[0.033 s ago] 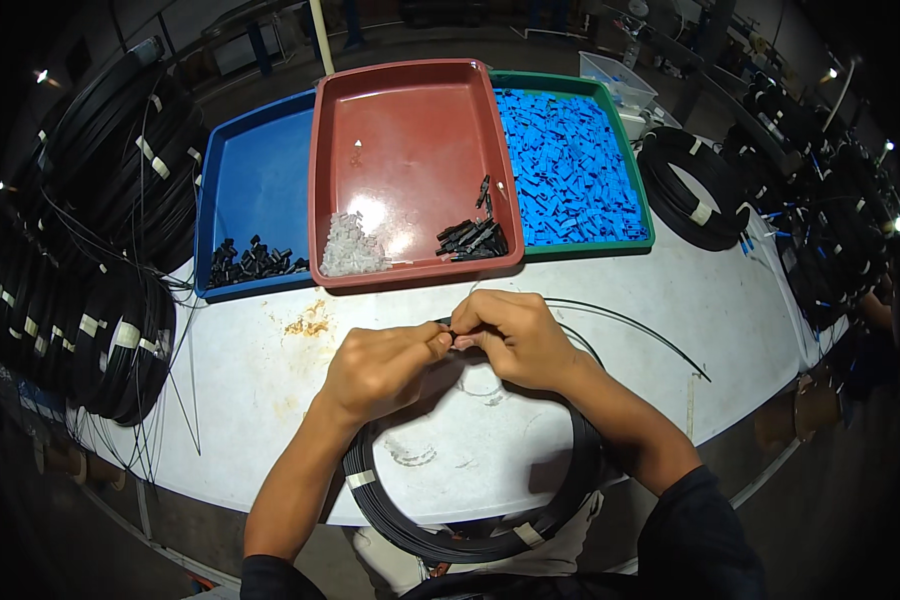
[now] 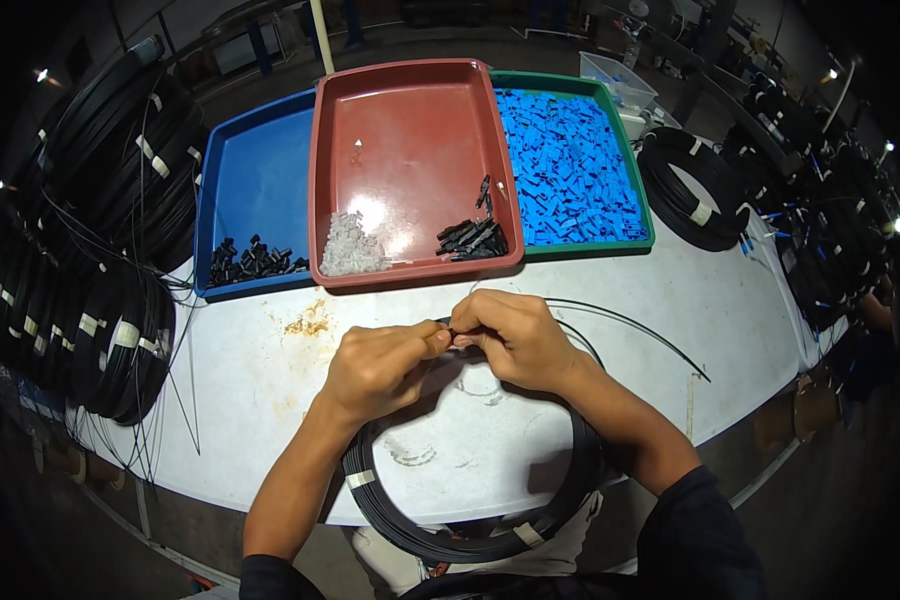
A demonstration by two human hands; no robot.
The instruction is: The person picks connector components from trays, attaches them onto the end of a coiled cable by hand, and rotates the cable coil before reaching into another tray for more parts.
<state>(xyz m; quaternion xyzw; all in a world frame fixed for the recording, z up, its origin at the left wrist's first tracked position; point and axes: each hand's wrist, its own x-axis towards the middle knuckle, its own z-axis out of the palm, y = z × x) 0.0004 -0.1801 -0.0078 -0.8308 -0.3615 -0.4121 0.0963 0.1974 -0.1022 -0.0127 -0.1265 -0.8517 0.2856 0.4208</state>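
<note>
Both hands meet fingertip to fingertip over the far side of a coil of black cable. My left hand is closed in a pinch, thumb against forefinger. Closed the same way, my right hand presses in from the other side. Between the fingertips a small black piece shows; the fingers hide most of it, so its kind cannot be made out. White tape binds the coil, which overhangs the near table edge. A loose cable end curves out to the right past my right hand.
Beyond my hands stand a blue tray with black parts, a red tray with clear and black pieces, and a green tray full of blue connectors. Cable coils crowd the left; another coil lies at the right.
My fingertips have shifted very slightly around the small black piece. Everything else stays in place.
</note>
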